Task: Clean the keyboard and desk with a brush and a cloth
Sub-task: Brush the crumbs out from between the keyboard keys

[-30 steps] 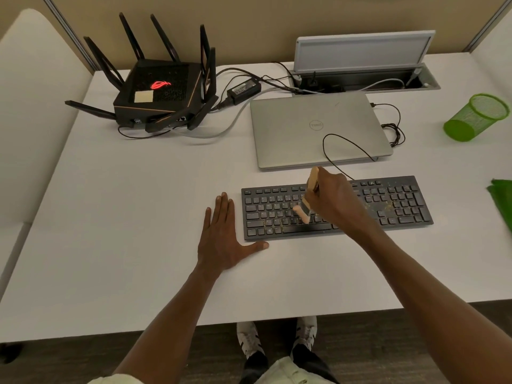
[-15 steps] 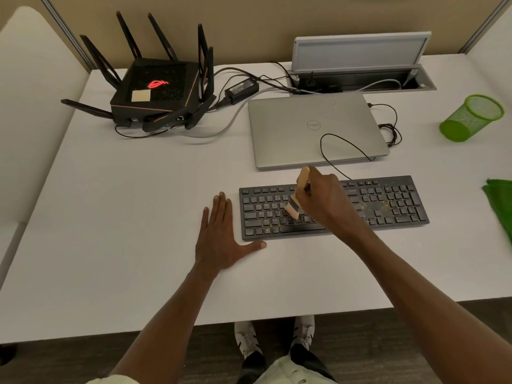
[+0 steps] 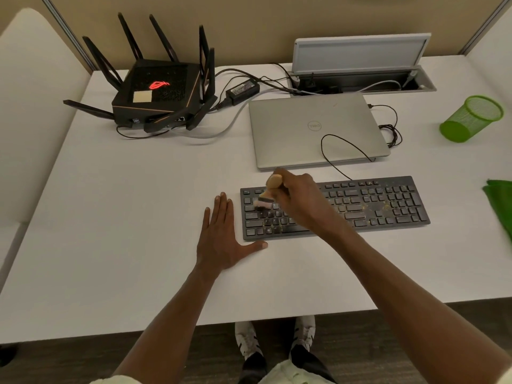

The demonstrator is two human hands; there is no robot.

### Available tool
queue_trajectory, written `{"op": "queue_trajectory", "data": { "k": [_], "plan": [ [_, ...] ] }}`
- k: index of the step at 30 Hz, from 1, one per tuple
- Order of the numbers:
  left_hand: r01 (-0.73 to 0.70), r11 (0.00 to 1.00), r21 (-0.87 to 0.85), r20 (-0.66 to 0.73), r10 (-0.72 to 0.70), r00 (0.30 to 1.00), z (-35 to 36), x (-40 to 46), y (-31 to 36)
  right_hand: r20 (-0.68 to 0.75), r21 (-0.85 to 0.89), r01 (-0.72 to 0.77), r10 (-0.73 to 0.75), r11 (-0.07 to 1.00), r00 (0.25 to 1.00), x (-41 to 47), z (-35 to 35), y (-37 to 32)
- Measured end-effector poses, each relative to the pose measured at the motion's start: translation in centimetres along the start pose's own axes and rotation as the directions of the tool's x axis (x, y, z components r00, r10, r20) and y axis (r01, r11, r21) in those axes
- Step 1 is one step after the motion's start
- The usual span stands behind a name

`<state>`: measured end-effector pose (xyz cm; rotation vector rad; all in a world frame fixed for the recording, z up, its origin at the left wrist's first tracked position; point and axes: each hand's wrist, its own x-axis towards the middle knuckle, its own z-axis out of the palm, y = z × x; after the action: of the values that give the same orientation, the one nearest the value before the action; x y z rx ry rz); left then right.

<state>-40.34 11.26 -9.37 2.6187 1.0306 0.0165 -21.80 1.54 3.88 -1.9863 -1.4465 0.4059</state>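
Your left hand (image 3: 221,239) lies flat on the desk (image 3: 124,217), fingers straight, thumb tip touching the keyboard's near-left corner. Holds nothing. Your right hand (image 3: 297,200) grips the brush (image 3: 267,196), wooden handle up, bristles down on the left-end keys. The keyboard (image 3: 388,203) runs long axis left-to-right across you; yellowish crumbs sit on its right end, beyond your right wrist. Judgement: that dirt is on the brush hand's own side, so sweep rightward along the axis. Cloth (image 3: 498,206) lies farther right, well apart from both hands, nearer your right.

Black keyboard (image 3: 374,206); silver laptop (image 3: 315,128); green mesh cup (image 3: 471,119).
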Motion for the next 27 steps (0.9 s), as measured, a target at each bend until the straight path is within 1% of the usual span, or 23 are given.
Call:
{"op": "queue_trajectory", "data": {
  "k": [2, 4, 7, 9, 11, 12, 15, 17, 19, 21, 24, 26, 27],
  "plan": [
    [0.001, 1.0, 0.012, 0.0, -0.001, 1.0, 0.0, 0.0, 0.0, 0.062, 0.018, 0.065, -0.066, 0.998, 0.996, 0.4, 1.0, -0.4],
    [0.004, 1.0, 0.016, 0.0, -0.004, 1.0, 0.1, 0.0, -0.1, 0.124, -0.005, 0.095, -0.093, 0.996, 0.988, 0.6, 1.9, -0.6],
    [0.004, 1.0, 0.01, 0.007, -0.004, 1.0, 0.1, 0.0, -0.1, 0.171, -0.098, 0.111, -0.093, 0.989, 0.981, 0.4, 2.0, 0.1],
    [-0.001, 1.0, 0.0, -0.001, 0.001, 1.0, 0.1, 0.1, -0.1, 0.192, -0.192, 0.11, -0.073, 0.975, 0.979, 0.3, 1.2, 0.8],
    [-0.002, 1.0, 0.008, 0.002, 0.002, 1.0, 0.1, 0.0, -0.1, 0.185, -0.285, 0.121, -0.069, 0.951, 0.98, 0.3, 0.3, 1.4],
    [-0.002, 1.0, 0.013, 0.002, 0.002, 1.0, 0.1, 0.0, -0.1, 0.173, -0.3, 0.126, -0.076, 0.945, 0.982, 0.5, -0.1, 1.4],
    [-0.002, 1.0, 0.014, 0.0, 0.002, 1.0, 0.0, 0.0, 0.0, 0.139, -0.208, 0.121, -0.093, 0.97, 0.986, 1.1, -0.3, 0.6],
    [-0.003, 1.0, 0.006, -0.003, 0.003, 1.0, 0.0, 0.0, 0.0, 0.157, -0.147, 0.132, -0.108, 0.98, 0.982, 1.3, 0.4, -0.2],
    [-0.001, 1.0, 0.003, 0.004, 0.001, 1.0, -0.1, -0.1, 0.0, 0.179, -0.125, 0.129, -0.106, 0.984, 0.978, 1.2, 1.0, -0.3],
    [0.002, 1.0, 0.004, 0.003, -0.002, 1.0, -0.1, 0.0, 0.0, 0.188, -0.153, 0.114, -0.084, 0.982, 0.979, 0.8, 0.6, 0.3],
    [-0.001, 1.0, 0.016, 0.008, 0.001, 1.0, -0.1, 0.0, 0.0, 0.182, -0.255, 0.104, -0.058, 0.961, 0.982, 0.3, -0.7, 2.0],
    [-0.001, 1.0, 0.023, 0.009, 0.001, 1.0, -0.1, 0.0, 0.0, 0.154, -0.294, 0.097, -0.053, 0.951, 0.987, 0.4, -1.4, 2.6],
    [-0.001, 1.0, 0.025, 0.009, 0.001, 1.0, -0.1, 0.0, 0.0, 0.133, -0.284, 0.1, -0.064, 0.954, 0.989, 0.6, -1.5, 2.6]
  ]
}}
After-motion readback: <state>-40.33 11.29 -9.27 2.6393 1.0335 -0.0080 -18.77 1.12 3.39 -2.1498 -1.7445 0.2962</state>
